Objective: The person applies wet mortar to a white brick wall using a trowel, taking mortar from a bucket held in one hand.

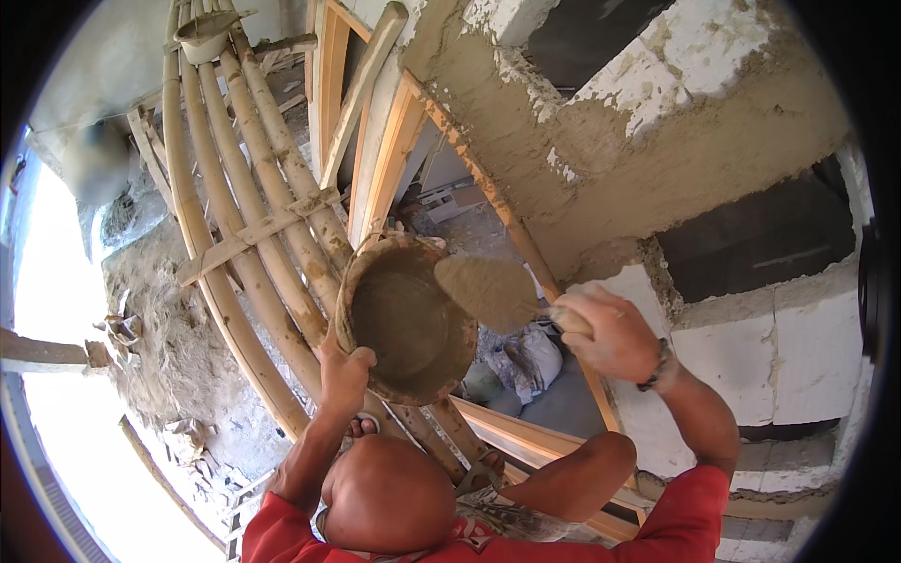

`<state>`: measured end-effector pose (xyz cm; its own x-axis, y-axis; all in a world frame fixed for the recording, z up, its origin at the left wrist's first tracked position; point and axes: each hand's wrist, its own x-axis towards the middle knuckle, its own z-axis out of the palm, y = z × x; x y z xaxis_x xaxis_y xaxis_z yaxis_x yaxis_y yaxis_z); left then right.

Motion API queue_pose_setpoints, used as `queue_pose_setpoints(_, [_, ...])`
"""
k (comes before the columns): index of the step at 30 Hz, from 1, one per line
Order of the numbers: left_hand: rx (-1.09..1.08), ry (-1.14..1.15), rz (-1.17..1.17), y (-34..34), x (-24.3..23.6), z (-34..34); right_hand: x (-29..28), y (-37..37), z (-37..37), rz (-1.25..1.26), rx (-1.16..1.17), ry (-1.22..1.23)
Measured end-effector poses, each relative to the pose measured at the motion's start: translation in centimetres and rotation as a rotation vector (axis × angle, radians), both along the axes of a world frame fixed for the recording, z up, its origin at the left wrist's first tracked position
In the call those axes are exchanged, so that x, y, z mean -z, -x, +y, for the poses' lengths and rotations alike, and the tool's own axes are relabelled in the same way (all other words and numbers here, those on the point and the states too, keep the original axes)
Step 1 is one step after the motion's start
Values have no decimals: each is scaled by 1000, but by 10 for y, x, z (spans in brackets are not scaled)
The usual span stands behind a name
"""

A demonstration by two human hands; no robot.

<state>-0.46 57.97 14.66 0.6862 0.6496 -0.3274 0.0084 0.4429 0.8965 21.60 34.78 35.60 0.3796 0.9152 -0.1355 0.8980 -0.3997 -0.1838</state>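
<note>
My left hand grips the near-left rim of a round, mortar-stained bucket, whose dark inside shows wet grey residue. Closed around the handle of a trowel, my right hand holds it to the right of the bucket. The trowel blade carries grey-brown mortar and overlaps the bucket's right rim in the view.
Bamboo poles with crosspieces form scaffolding under me, supporting a pale bowl. Wooden frames border an opening over sacks below. A white block wall with mortar and dark gaps stands at right. My bare knees show low.
</note>
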Motion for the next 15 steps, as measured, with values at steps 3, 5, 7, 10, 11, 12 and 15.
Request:
queue_pose_setpoints(3, [16,-32,-17,-11,-10,-3,50,14,13,-293,-74,166])
queue_pose_setpoints(5, [30,-60,-53,-15,-17,-2,80,14,19,-368,-135,187])
queue_pose_setpoints(7, [45,-82,-92,-18,-19,-1,105,18,29,-254,-106,224])
queue_pose_setpoints(10, [62,-153,-11,-23,-30,-8,147,24,25,-24,-103,158])
queue_pose_setpoints(11, [72,-183,33,-23,-32,-9,156,24,20,60,-92,129])
queue_pose_setpoints(12, [63,-183,40,-24,-31,-8,155,25,22,137,-88,96])
queue_pose_setpoints(15, [60,-157,25,-26,-32,-7,142,26,22,330,-16,31])
